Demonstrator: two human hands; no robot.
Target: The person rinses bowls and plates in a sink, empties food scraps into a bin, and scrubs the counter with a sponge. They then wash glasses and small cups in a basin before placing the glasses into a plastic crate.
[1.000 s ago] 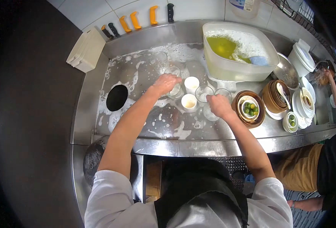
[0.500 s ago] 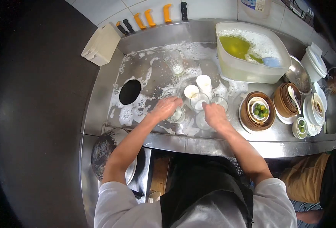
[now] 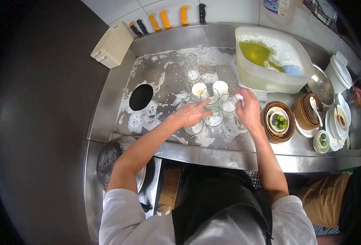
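Note:
Several clear drinking glasses stand in a tight cluster on the wet steel counter. My left hand [image 3: 192, 114] lies over the left side of this cluster, fingers stretched across the rims. Under its fingertips are a front glass [image 3: 214, 119] and a rear glass [image 3: 209, 95]; another glass [image 3: 195, 129] is partly covered by the palm. My right hand [image 3: 249, 108] is beside the right-hand glass [image 3: 228, 105], thumb and fingers curved and apart, with some white foam at the fingertips. Behind the cluster are two white cups [image 3: 220, 86]. A taller glass [image 3: 192, 72] stands farther back.
A large tub [image 3: 270, 83] of soapy green liquid stands at the back right. Bamboo steamers [image 3: 266, 118], small green fruits and stacked plates [image 3: 336, 122] crowd the right. A dark round hole [image 3: 141, 97] opens at left. Knives line the back wall; a person stands at lower right.
The glasses have drawn closer together, the front one moving back. My right hand has shifted right and away from me; my left fingers have stretched rightward. One white cup has moved slightly left and back.

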